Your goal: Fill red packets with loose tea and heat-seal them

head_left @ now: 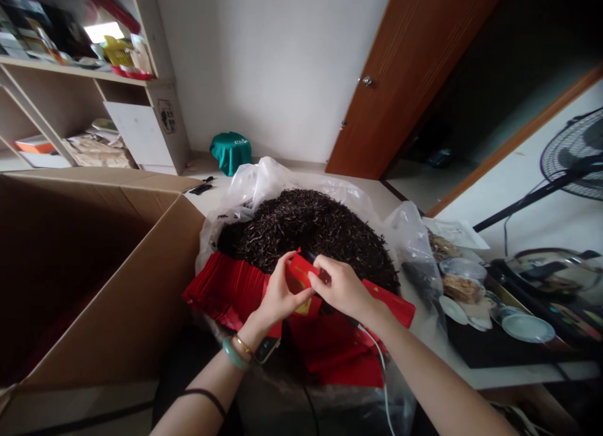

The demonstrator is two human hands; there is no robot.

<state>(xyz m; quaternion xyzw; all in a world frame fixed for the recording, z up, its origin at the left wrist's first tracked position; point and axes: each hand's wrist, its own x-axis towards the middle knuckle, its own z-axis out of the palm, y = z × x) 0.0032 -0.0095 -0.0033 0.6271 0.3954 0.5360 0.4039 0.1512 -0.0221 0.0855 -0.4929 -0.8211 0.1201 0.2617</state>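
Left hand [281, 293]: fingers and thumb pinching a red packet [301, 268]
Right hand [342, 286]: gripping the same packet
Red packet: over the near edge of the dark heap [311, 219]
Red stack [230, 286]: near-left of the heap
Cardboard box [155, 279]: left of the heap

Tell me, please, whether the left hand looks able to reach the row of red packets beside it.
Probably yes: the row of red packets lies close beside the left hand with nothing visible between, though that hand is holding another red packet.
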